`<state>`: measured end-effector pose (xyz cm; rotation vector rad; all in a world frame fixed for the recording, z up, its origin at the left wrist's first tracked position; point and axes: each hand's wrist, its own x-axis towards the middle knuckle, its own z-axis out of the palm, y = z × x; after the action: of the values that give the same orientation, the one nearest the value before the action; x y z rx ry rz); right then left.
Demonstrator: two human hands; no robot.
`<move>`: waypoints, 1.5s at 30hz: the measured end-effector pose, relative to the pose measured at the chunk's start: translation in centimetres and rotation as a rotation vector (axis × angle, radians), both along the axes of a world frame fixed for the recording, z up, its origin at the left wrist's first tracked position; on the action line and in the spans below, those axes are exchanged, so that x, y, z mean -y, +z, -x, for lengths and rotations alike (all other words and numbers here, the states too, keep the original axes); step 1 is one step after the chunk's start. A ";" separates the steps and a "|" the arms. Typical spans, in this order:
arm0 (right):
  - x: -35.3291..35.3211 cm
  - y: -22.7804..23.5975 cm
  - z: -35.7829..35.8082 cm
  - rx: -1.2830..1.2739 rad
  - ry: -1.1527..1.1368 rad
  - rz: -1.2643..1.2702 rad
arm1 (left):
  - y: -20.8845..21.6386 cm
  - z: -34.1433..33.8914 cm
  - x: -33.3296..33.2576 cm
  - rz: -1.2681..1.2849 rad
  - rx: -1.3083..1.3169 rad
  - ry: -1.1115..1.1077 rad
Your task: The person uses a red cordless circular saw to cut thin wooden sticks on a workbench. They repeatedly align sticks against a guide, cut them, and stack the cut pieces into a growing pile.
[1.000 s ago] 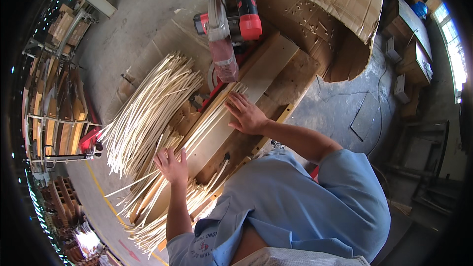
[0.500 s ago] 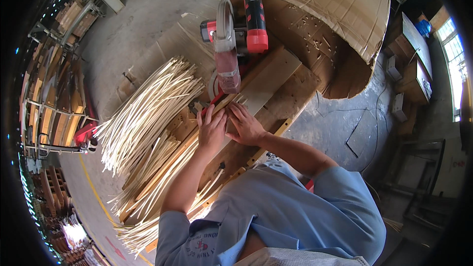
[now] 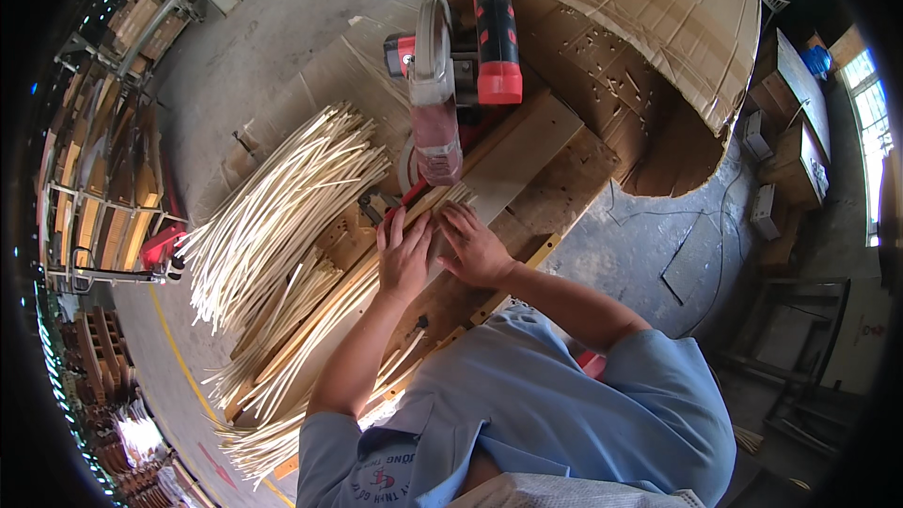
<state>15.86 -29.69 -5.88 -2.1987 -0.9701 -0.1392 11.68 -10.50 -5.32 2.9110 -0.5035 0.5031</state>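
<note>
A red and black miter saw stands on the wooden workbench, its blade guard just beyond my hands. My left hand lies with its fingers bent over a small bunch of thin pale sticks against the saw's fence. Close beside it, my right hand presses its fingers together on the same sticks, whose ends stick out past the fingertips. The fingers partly hide the bunch. Longer pale sticks trail back along the bench under my left forearm.
A large heap of pale sticks lies left of the saw. Behind it opens a big cardboard box with short offcuts inside. A metal rack with wooden pieces stands far left. A cable runs over the floor at right.
Both hands stay at nearly the same spot by the saw. A bit more of the stick ends shows beyond the right fingers. The whole view has shifted slightly.
</note>
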 end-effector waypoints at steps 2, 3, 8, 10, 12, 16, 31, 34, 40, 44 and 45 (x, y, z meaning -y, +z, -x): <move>0.5 -0.5 -0.7 0.003 -0.046 -0.078 | 0.0 0.0 0.0 -0.006 0.000 0.004; 0.9 -0.6 -1.3 0.005 -0.094 -0.137 | -0.1 0.0 0.0 -0.011 -0.007 0.012; 2.9 -1.8 -6.9 -0.039 -0.540 -0.143 | 0.2 -0.2 0.3 -0.011 -0.031 0.004; 2.4 -1.7 -7.6 -0.102 -0.468 -0.169 | 0.0 -0.1 0.1 -0.011 -0.016 0.009; 1.9 -1.8 -8.1 -0.159 -0.431 -0.173 | -0.1 -0.1 0.0 -0.011 -0.006 0.009; 1.5 -2.2 -8.5 -0.159 -0.411 -0.165 | -0.3 -0.1 -0.1 -0.010 -0.001 0.010; 1.7 -2.1 -8.8 0.014 -0.336 -0.162 | -0.1 0.1 -0.6 0.001 0.023 -0.013; 1.5 -2.2 -8.7 -0.026 -0.342 -0.194 | 0.1 0.1 -0.6 -0.007 0.012 -0.018; 1.6 -2.6 -9.1 -0.027 -0.369 -0.182 | 0.4 0.1 -0.3 -0.006 0.004 -0.009; 1.7 -2.7 -9.2 -0.031 -0.359 -0.196 | 0.4 0.0 -0.2 0.007 0.013 -0.010; 1.6 -2.7 -9.1 -0.025 -0.363 -0.184 | 0.3 0.0 -0.1 0.009 0.018 -0.011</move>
<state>24.98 -31.33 -8.56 -2.1773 -0.5141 -0.3536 11.66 -10.36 -5.00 2.8961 -0.5182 0.5289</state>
